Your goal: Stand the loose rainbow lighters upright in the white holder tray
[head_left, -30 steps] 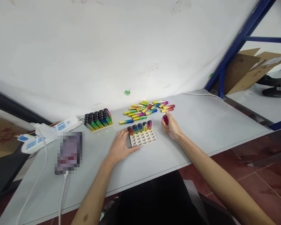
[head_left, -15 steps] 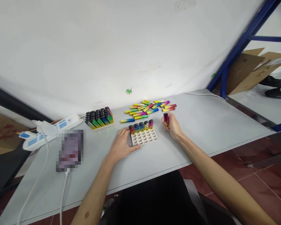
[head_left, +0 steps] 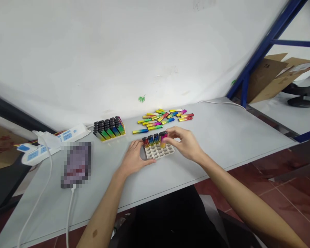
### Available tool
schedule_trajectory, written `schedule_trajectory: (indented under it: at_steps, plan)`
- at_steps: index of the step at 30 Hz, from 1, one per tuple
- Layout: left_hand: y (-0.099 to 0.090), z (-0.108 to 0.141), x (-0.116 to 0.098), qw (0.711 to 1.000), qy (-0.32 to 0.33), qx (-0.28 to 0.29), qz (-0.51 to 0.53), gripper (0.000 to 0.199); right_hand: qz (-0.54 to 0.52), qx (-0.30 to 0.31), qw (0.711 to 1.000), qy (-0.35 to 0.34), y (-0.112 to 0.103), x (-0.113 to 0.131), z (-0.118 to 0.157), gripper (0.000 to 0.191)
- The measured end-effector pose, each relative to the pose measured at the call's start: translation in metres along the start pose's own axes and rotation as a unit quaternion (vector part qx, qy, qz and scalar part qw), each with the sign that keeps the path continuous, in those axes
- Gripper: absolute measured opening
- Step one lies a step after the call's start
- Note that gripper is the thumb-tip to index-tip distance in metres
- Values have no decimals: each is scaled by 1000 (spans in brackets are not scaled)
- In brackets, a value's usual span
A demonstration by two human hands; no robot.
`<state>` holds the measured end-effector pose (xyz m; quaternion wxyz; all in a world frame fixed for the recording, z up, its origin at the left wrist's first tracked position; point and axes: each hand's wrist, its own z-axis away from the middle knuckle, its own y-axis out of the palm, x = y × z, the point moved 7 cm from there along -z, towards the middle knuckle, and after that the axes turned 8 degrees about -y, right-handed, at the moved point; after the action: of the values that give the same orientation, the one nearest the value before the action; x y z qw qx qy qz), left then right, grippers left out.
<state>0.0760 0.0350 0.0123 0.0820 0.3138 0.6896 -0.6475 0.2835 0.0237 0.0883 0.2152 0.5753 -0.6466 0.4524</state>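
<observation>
A white tray (head_left: 158,152) with rows of slots lies on the table, with upright lighters (head_left: 151,140) along its back row. My left hand (head_left: 134,155) grips the tray's left side, thumb along the front edge and fingers at the back corner. Between the thumb and fingers of my right hand (head_left: 183,140), a pink and yellow lighter (head_left: 163,140) with a black top is held upright over the tray's second row. Whether its base sits in a slot I cannot tell. My right hand partly hides the right end of the back row.
Behind the tray lies a pile of colourful metallic lighter sleeves (head_left: 155,121). A full block of black-topped lighters (head_left: 109,128) stands to the left. Further left are a power strip (head_left: 67,136), a blurred phone (head_left: 76,164) and white cables (head_left: 69,217). Cardboard boxes (head_left: 270,77) stand at right.
My right hand has moved left from beside the tray to above it, bringing the lighter along. My left hand has stayed at the tray's left side.
</observation>
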Motion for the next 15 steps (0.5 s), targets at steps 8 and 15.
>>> schedule_trajectory:
  at_steps: [8,15]
  plan:
    - [-1,1,-1,1000,9,0,18,64,198,121,973,-5,62,-8,-5,19]
    - [-2,1,-2,1000,10,-4,24,66,254,170,952,-11,74,-2,-13,17]
